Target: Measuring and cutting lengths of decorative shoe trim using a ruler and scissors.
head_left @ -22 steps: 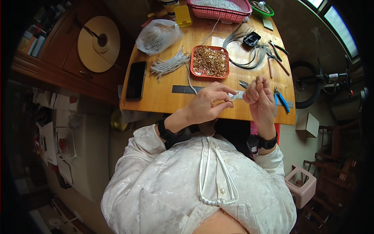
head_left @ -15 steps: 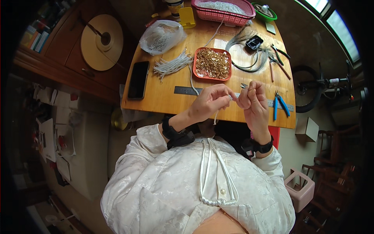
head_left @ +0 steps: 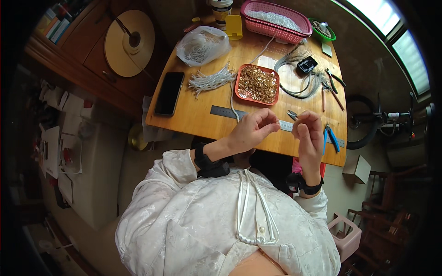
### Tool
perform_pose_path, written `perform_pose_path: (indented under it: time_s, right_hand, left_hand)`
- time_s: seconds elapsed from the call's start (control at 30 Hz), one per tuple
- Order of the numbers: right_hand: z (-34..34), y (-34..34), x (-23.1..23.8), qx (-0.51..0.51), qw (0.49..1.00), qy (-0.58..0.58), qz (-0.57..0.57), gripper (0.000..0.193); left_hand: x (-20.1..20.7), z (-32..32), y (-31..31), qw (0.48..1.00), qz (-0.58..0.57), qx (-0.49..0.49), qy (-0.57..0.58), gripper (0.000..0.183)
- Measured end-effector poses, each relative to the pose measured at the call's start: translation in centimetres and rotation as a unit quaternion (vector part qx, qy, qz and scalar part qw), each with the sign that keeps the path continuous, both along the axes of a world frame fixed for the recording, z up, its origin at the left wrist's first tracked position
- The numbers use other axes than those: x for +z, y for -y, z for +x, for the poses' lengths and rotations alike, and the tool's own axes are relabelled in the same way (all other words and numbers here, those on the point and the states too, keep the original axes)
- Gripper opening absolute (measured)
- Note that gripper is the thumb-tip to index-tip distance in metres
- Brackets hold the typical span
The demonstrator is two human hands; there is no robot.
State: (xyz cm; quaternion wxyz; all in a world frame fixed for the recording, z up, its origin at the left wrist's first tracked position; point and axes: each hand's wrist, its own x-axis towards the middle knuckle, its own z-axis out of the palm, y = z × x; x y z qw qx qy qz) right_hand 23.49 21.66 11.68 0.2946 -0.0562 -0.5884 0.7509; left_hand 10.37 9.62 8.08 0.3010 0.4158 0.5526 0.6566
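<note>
My left hand [head_left: 252,132] is over the front of the wooden table, thumb and forefinger pinched together. A tiny pale bit shows at its fingertips, too small to name. A white braided cord [head_left: 233,103] runs down from beside the red tray [head_left: 238,93] and passes out of sight behind this hand. To the right and a little apart, my right hand [head_left: 310,140] is raised with its fingers curled in toward the thumb; whatever they may hold is hidden. A metal ruler [head_left: 222,111] lies beneath both hands. Small gold-coloured metal findings [head_left: 258,84] fill the tray.
Left of the tray lie a bundle of short white cords [head_left: 212,80], a black phone [head_left: 169,94] and a plastic bag [head_left: 202,46]. Blue-handled cutters [head_left: 331,138], pliers [head_left: 332,83], coiled grey wire-like strands [head_left: 297,94] and a pink basket [head_left: 276,30] are on the right and far side.
My hands have drawn apart and my right fingers have changed their curl. The cord end that hung below my left hand no longer shows. The whole view has shifted slightly.
</note>
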Motion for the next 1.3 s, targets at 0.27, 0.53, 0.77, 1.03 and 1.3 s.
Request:
perform_pose_path:
  time_s: [0.27, 0.53, 0.77, 1.03, 1.3]
  right_hand:
    - [-0.7, 1.2, 0.1, -0.145, 0.831, 0.089, 0.529, 0.022]
    - [0.3, 0.0, 0.8, -0.016, 0.852, 0.156, 0.5, 0.017]
    - [0.5, 0.3, 1.0, -0.051, 0.893, 0.031, 0.447, 0.01]
    - [-0.6, 0.6, 0.7, 0.067, 0.924, -0.079, 0.369, 0.013]
    - [0.0, 1.5, -0.5, 0.012, 0.938, -0.035, 0.344, 0.013]
  left_hand:
    - [0.7, -0.1, 0.1, 0.964, 0.064, 0.12, -0.231, 0.011]
    - [1.5, -1.1, 0.9, 0.997, -0.043, 0.02, -0.054, 0.013]
    - [1.2, -1.8, 0.5, 0.983, -0.018, -0.099, 0.156, 0.015]
    - [1.0, -1.9, 0.4, 0.968, -0.002, -0.138, 0.209, 0.014]
    - [1.3, -1.5, 0.3, 0.988, -0.014, -0.077, 0.134, 0.012]
